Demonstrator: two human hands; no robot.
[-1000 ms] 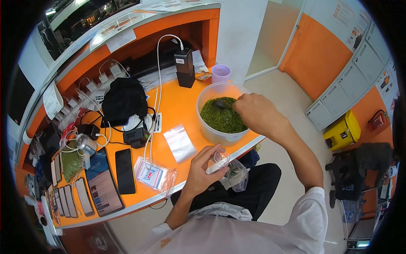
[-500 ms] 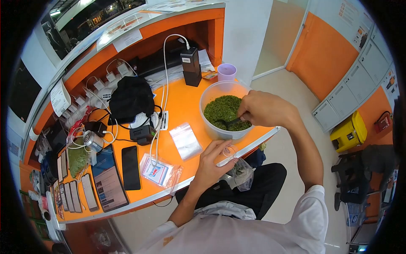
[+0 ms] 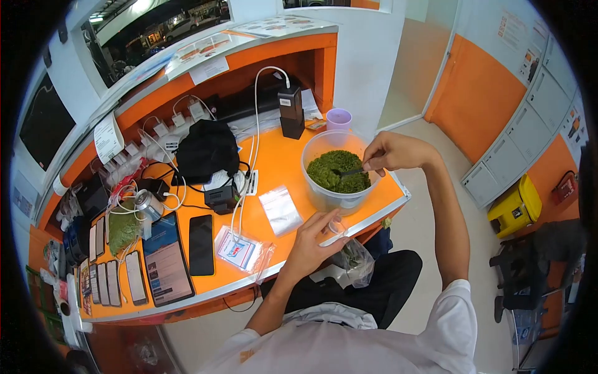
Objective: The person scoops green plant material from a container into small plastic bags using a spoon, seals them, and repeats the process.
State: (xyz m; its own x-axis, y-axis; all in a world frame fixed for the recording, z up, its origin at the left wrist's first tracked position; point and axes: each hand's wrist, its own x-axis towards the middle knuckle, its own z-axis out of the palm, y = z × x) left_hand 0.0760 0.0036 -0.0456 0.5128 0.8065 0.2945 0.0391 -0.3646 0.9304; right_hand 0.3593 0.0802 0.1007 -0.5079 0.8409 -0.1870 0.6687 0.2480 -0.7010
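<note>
My right hand (image 3: 398, 153) is closed around the handle of a dark spoon (image 3: 352, 171). Its bowl sits in chopped green leafy matter (image 3: 327, 163) inside a clear plastic tub (image 3: 336, 203) near the desk's front right corner. Just in front of the tub, my left hand (image 3: 311, 242) grips the top of a clear plastic bag (image 3: 360, 265) that hangs over my lap. A clear round rim (image 3: 337, 225) shows at the bag's mouth, between thumb and fingers. Some green matter lies inside the bag.
Flat clear bags (image 3: 280, 210) and a printed packet (image 3: 240, 246) lie left of the tub. A purple cup (image 3: 339, 118) and a black box (image 3: 291, 112) with a white cable stand behind. Several phones, a tablet (image 3: 167, 262), a can (image 3: 148, 204) and a bag of green matter (image 3: 123, 227) crowd the left side.
My right hand has lifted slightly, and the spoon has risen and turned in the green matter. The left hand keeps its hold on the bag. The whole view has shifted a little.
</note>
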